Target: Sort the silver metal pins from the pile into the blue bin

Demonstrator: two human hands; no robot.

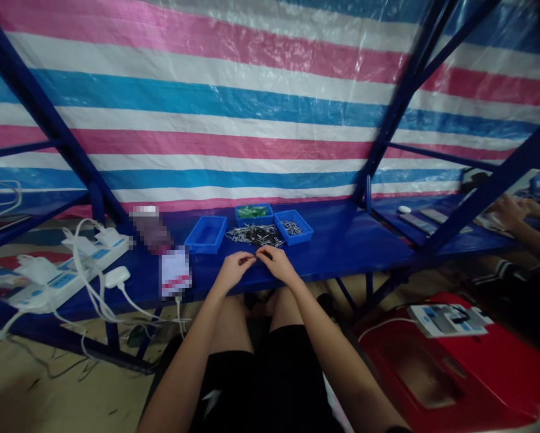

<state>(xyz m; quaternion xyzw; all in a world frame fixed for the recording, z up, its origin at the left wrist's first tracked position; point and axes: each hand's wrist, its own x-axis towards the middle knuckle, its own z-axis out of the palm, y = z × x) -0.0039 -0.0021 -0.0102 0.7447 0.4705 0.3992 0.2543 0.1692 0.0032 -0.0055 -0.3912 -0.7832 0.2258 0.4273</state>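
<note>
My left hand (235,268) and my right hand (275,262) meet fingertip to fingertip over the front edge of the blue table. Both hands are closed in a pinch, and whatever lies between the fingers is too small to make out. Just beyond them spreads a pile of small black and silver thin pieces (255,234). To its right stands a blue tray (306,236) holding small silvery pieces (291,227). Behind the pile is a blue tray (238,220) with green pieces (252,211). On the left sits another blue tray (207,235) with nothing visible inside.
A white power strip (67,279) with plugs and cables lies at the left, near a blurred-out phone (175,272). Blue metal posts (387,120) rise before a striped tarp (234,108). Right, a red stool (468,367) carries another power strip (450,320); another person's hand (509,211) shows beyond.
</note>
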